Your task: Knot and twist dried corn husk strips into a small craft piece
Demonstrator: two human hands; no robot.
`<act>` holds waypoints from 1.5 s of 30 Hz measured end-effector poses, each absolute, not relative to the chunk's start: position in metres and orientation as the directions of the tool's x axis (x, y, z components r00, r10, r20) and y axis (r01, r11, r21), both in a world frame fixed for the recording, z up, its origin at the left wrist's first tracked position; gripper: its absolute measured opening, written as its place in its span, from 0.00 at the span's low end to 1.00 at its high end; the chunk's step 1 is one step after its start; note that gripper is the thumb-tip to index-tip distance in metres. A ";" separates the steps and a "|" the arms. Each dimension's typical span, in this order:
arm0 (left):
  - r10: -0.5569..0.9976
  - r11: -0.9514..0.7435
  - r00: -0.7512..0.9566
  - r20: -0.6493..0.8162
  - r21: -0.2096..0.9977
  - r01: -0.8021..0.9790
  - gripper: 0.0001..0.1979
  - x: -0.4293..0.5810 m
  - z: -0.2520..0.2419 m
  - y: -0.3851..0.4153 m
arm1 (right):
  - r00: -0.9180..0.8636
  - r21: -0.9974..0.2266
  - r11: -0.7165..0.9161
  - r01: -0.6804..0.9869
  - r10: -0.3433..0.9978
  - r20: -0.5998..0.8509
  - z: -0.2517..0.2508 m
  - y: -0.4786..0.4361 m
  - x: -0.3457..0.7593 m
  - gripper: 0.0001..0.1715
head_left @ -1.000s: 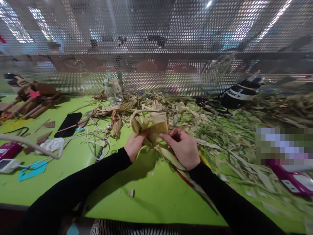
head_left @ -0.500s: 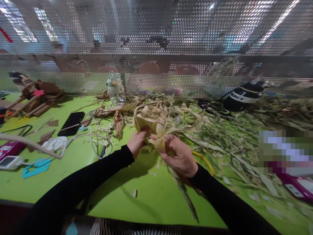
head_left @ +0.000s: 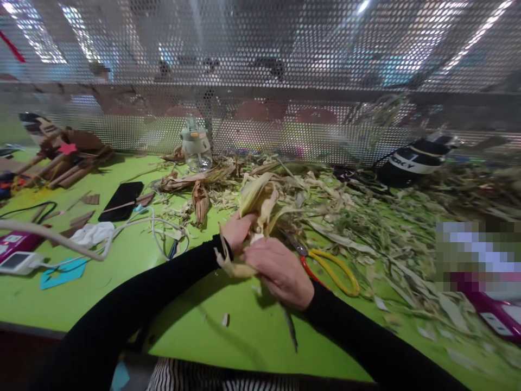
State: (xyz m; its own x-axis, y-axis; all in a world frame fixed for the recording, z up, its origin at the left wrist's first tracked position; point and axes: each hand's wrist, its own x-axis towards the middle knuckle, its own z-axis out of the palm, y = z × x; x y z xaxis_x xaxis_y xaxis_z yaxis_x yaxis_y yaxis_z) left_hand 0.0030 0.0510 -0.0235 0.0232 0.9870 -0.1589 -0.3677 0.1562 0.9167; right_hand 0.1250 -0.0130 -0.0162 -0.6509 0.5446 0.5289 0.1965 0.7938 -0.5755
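Note:
Both my hands work a bundle of dry, pale corn husks (head_left: 260, 198) over the green table (head_left: 122, 271). My left hand (head_left: 238, 231) is closed round the bundle's lower part, with the leaves fanning upward from it. My right hand (head_left: 280, 271) is closed on a husk strip (head_left: 228, 266) that it holds low, toward me, below the bundle. Yellow-handled scissors (head_left: 331, 266) lie on the table just to the right of my right hand. Both my sleeves are black.
A heap of husk scraps (head_left: 366, 217) covers the table's right half. A black phone (head_left: 121, 200), white cables (head_left: 134, 228), a small bottle (head_left: 196, 147) and brown paper rolls (head_left: 73, 165) lie left. A perforated metal screen (head_left: 260, 81) closes the back. A black helmet-like object (head_left: 411, 163) sits back right.
My right hand has moved down and toward me, pulling a husk strip away from the bundle. The scissors, hidden under my hand before, now show. The bundle has narrowed and turned upright.

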 end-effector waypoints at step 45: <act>0.979 -0.059 0.176 0.100 0.972 -0.226 0.13 0.004 -0.004 0.049 | -0.221 -0.982 0.111 0.153 0.972 0.075 -0.022 0.021 0.143 0.14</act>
State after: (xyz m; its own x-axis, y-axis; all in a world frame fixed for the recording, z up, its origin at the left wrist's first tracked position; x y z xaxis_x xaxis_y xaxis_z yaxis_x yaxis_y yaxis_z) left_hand 0.0042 0.0486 -0.0036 0.1759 0.9793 0.1005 -0.2255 -0.0593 0.9724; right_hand 0.1428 0.0208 -0.0220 -0.2212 0.9723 0.0751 0.1526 0.1106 -0.9821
